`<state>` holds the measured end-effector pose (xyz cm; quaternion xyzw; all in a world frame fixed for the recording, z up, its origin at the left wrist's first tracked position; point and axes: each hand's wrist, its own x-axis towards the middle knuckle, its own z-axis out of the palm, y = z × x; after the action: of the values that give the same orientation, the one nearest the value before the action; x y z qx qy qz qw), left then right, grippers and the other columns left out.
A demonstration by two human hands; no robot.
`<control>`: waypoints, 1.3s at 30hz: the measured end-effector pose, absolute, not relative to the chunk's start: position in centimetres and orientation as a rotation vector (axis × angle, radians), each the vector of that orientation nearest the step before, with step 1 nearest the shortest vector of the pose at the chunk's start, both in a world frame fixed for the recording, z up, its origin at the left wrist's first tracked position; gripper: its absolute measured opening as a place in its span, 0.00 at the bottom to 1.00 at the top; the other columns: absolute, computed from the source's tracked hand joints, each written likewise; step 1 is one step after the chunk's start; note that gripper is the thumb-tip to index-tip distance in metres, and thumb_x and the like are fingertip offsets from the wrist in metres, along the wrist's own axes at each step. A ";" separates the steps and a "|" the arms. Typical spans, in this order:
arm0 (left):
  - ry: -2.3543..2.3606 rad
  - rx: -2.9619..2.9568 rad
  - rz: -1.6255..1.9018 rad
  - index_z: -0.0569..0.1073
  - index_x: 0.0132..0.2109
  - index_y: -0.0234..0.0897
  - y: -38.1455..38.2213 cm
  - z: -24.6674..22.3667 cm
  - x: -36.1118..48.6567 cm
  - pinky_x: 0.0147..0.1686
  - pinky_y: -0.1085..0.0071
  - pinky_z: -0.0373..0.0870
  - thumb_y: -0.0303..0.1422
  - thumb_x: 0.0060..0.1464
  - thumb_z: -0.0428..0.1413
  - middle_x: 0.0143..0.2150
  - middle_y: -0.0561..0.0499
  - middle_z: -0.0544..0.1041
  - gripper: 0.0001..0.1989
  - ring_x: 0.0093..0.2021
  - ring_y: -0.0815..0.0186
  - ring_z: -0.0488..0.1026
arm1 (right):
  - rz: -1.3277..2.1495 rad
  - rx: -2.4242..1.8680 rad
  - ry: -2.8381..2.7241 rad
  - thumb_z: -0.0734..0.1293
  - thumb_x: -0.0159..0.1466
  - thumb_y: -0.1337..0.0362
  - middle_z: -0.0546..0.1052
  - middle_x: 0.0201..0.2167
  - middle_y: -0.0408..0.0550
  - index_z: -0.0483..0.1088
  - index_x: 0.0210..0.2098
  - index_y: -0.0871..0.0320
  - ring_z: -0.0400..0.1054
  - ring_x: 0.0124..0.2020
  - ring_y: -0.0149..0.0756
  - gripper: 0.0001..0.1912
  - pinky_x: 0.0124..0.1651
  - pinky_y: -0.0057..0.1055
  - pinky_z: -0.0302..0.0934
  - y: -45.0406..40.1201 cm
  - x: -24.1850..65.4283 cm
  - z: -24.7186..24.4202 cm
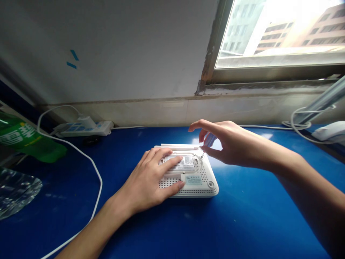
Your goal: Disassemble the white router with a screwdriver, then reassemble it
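Note:
A white router (206, 176) lies underside up on the blue table, showing vent holes, printed labels and round recesses at its corners. My left hand (153, 176) rests on its left part with fingers spread, pressing flat and covering much of that side. Over the far right corner, my right hand (225, 142) holds a small screwdriver (209, 139) with a translucent bluish handle. Its thin shaft points down at the corner recess; whether the tip sits in a screw cannot be made out. Fingers partly hide the handle.
A white power strip (104, 127) with a plugged-in adapter stands by the wall. Its white cable (98, 172) curves down the table's left side. A green bottle (35, 140) and a clear bottle (18, 192) lie at left. A metal pole (320, 102) with wound cable stands at right.

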<state>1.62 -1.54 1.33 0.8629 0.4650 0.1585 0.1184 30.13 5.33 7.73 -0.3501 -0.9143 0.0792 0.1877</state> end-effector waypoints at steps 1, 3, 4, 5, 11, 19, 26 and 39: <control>1.358 2.526 0.465 0.72 0.72 0.52 -1.5 1.3 1.6 0.69 0.41 0.64 0.53 0.67 0.60 0.72 0.44 0.69 0.31 0.70 0.44 0.63 | 0.241 -0.969 -2.574 0.72 0.67 0.66 0.85 0.42 0.47 0.68 0.65 0.49 0.79 0.36 0.39 0.28 0.34 0.29 0.68 5.3 30.1 7.8; 1.354 2.530 0.467 0.72 0.72 0.52 -1.5 1.3 1.6 0.69 0.41 0.64 0.53 0.67 0.60 0.72 0.44 0.69 0.31 0.70 0.44 0.63 | 0.297 -0.956 -2.584 0.73 0.66 0.66 0.85 0.43 0.49 0.69 0.64 0.49 0.80 0.38 0.40 0.28 0.36 0.29 0.69 5.2 30.1 7.8; 1.351 2.532 0.470 0.72 0.72 0.52 -1.6 1.3 1.6 0.69 0.41 0.64 0.53 0.67 0.60 0.72 0.44 0.69 0.31 0.70 0.44 0.64 | 0.323 -0.961 -2.590 0.74 0.66 0.66 0.85 0.43 0.49 0.70 0.64 0.50 0.80 0.38 0.40 0.28 0.35 0.29 0.70 5.2 30.1 7.8; 1.349 2.535 0.473 0.72 0.72 0.52 -1.6 1.3 1.6 0.69 0.41 0.64 0.54 0.68 0.59 0.71 0.44 0.69 0.31 0.70 0.44 0.64 | 0.342 -0.967 -2.596 0.74 0.66 0.67 0.85 0.44 0.49 0.70 0.65 0.49 0.81 0.37 0.40 0.29 0.35 0.29 0.69 5.2 30.1 7.8; 1.347 2.539 0.502 0.72 0.71 0.52 -1.6 1.2 1.6 0.68 0.41 0.66 0.53 0.67 0.60 0.71 0.43 0.70 0.30 0.69 0.44 0.65 | 0.352 -0.974 -2.596 0.73 0.65 0.72 0.85 0.44 0.49 0.68 0.67 0.48 0.81 0.36 0.40 0.33 0.35 0.29 0.70 5.2 30.3 8.1; 1.344 2.491 0.496 0.73 0.70 0.52 -1.4 1.9 1.6 0.67 0.42 0.68 0.54 0.67 0.60 0.69 0.44 0.72 0.30 0.67 0.44 0.67 | 0.349 -0.922 -2.531 0.74 0.65 0.69 0.86 0.42 0.47 0.70 0.66 0.48 0.82 0.37 0.40 0.31 0.36 0.30 0.74 5.0 31.1 10.0; 1.336 2.371 0.675 0.80 0.62 0.44 -0.5 3.4 3.8 0.64 0.49 0.71 0.47 0.69 0.61 0.59 0.45 0.80 0.21 0.63 0.49 0.71 | 0.331 -0.903 -2.480 0.75 0.65 0.68 0.86 0.40 0.47 0.71 0.65 0.50 0.82 0.35 0.39 0.30 0.36 0.31 0.76 4.9 31.8 11.1; 1.134 2.397 0.751 0.86 0.40 0.41 3.9 4.0 11.5 0.47 0.61 0.77 0.27 0.64 0.65 0.39 0.50 0.87 0.05 0.45 0.57 0.80 | 0.384 -0.988 -2.458 0.75 0.63 0.67 0.85 0.39 0.44 0.71 0.67 0.45 0.82 0.33 0.38 0.33 0.31 0.28 0.76 4.5 34.8 13.0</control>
<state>11.45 3.92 4.03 0.8537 0.4037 0.2674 0.1917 34.79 4.48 12.96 -0.3591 -0.8936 0.1396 0.2303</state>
